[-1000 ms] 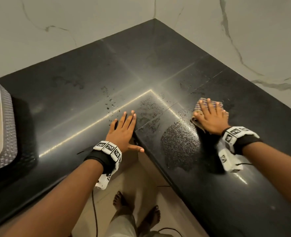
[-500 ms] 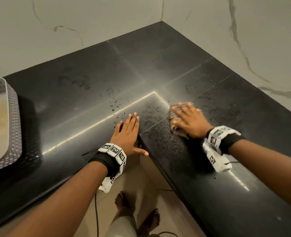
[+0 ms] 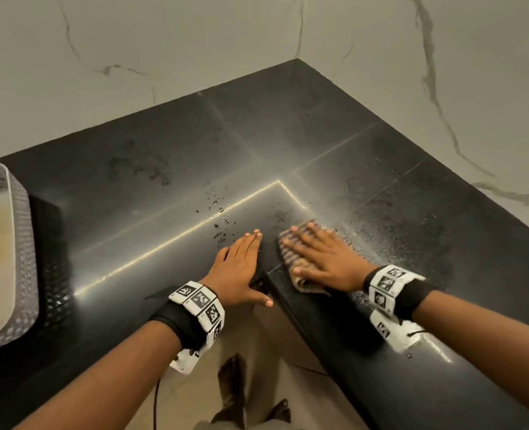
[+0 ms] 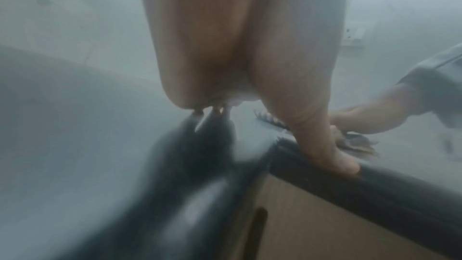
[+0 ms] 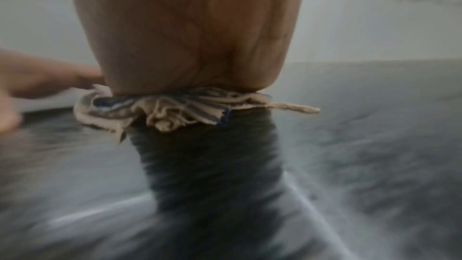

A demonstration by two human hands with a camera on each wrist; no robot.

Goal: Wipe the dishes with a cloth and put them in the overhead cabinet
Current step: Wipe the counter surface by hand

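Observation:
A striped beige-and-blue cloth (image 3: 288, 254) lies on the black countertop (image 3: 164, 181) near its inner corner. My right hand (image 3: 322, 256) presses flat on the cloth with straight fingers. In the right wrist view the cloth (image 5: 175, 110) bunches out from under the palm (image 5: 187, 37). My left hand (image 3: 241, 263) rests flat on the counter just left of the cloth, fingers straight, thumb on the front edge (image 4: 337, 155). The two hands are almost side by side. No dish shows in any view.
A perforated grey basket (image 3: 24, 259) stands on the counter at the far left. Water droplets (image 3: 219, 212) speckle the stone ahead of the left hand. Marble walls (image 3: 443, 72) close off the back corner. The floor and bare feet (image 3: 232, 386) show below the counter edge.
The right hand has slid the cloth leftward across the counter, from well to the right to right beside the left hand. The left hand has stayed put.

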